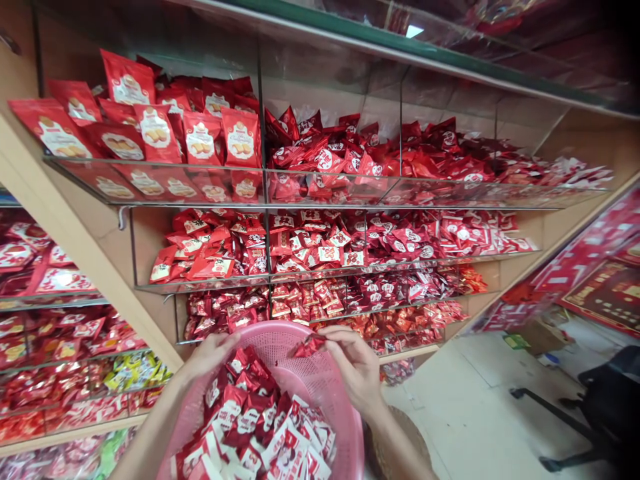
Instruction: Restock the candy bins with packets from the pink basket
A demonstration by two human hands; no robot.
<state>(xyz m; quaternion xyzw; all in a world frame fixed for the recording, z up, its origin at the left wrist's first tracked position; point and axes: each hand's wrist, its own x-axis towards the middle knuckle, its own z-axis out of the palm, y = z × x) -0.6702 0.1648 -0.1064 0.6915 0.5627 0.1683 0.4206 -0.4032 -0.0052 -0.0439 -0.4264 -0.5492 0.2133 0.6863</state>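
A pink plastic basket (353, 433) is in front of me at the bottom of the head view, with red and white wrapped sweets (250, 420) piled in it. My left hand (213, 357) grips the basket's far-left rim; part of its fingers is hidden. Above the far-right side of the basket, my right hand (356, 365) pinches a small red wrapped sweet (307, 347) between thumb and fingers. Just beyond the basket, glass-fronted shelves hold red sweets (310, 300) in divided compartments.
Larger red packets (200, 137) fill the top-left compartment. Another rack of sweets (55, 333) stands at left, behind a slanting wooden post (95, 260). On the right are tiled floor (465, 393), a black wheeled chair base (560, 433) and red boxes (610, 287). A round woven item (400, 433) sits below my right forearm.
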